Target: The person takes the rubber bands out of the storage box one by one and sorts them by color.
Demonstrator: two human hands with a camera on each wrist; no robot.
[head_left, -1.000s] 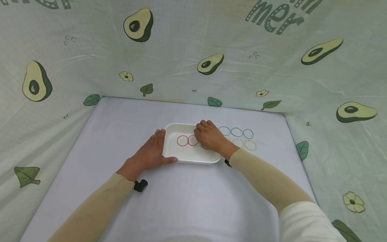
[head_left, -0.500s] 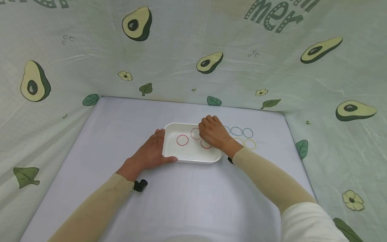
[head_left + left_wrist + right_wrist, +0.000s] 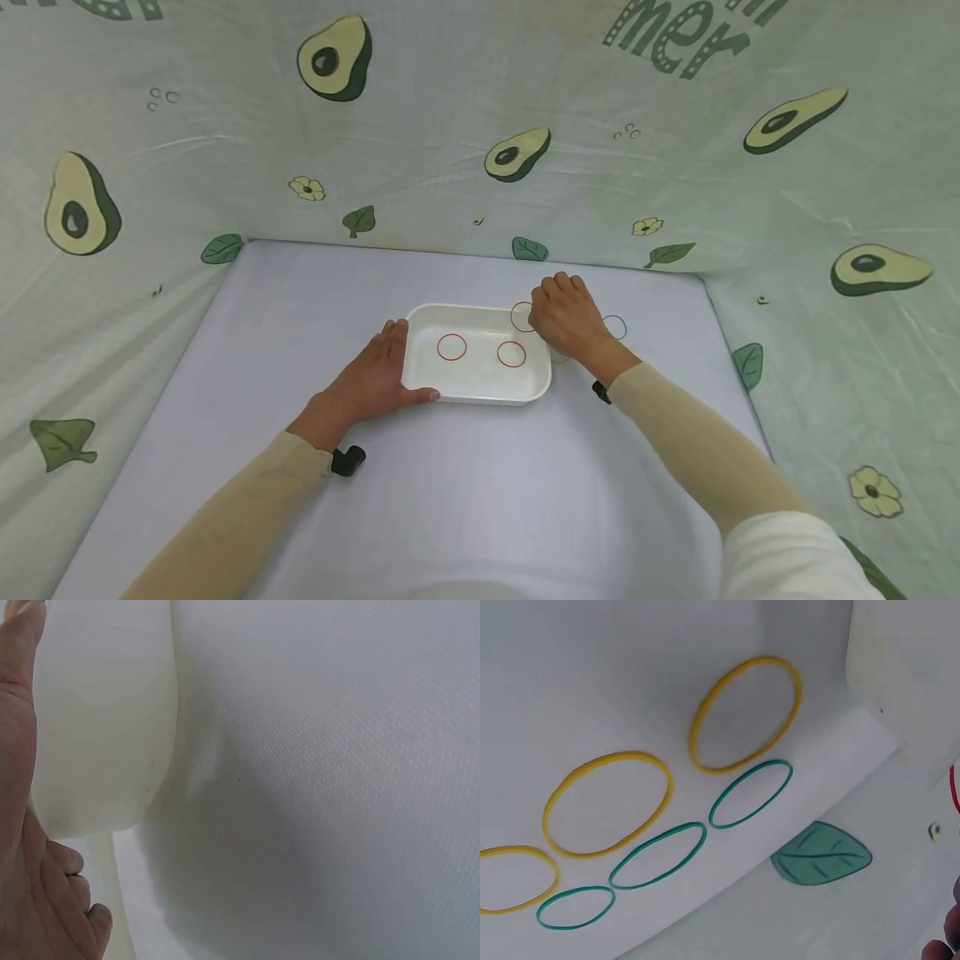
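Note:
My left hand [image 3: 367, 375] lies against the left end of a white rectangular tray [image 3: 477, 400], fingers straight and the thumb along its front wall. Over the tray's back right corner, my right hand [image 3: 570, 321] pinches a red rubber band [image 3: 512, 317]; its curled fingertips are mostly hidden in the head view. Two more red rubber bands lie apart on the tray floor, one at the left [image 3: 452, 360] and one at the right [image 3: 512, 367]. In the left wrist view, the left hand [image 3: 30, 877] touches the tray's outer wall [image 3: 105, 735].
Right of the tray, yellow rubber bands [image 3: 800, 697] and green rubber bands [image 3: 660, 837] lie in two rows on the white table. In the head view the right hand and forearm cover most of them. A patterned cloth [image 3: 420, 167] rises behind the table.
The right hand has lifted a red rubber band off the tray and moved it right and back, to the tray's back right corner. The left hand stays in place.

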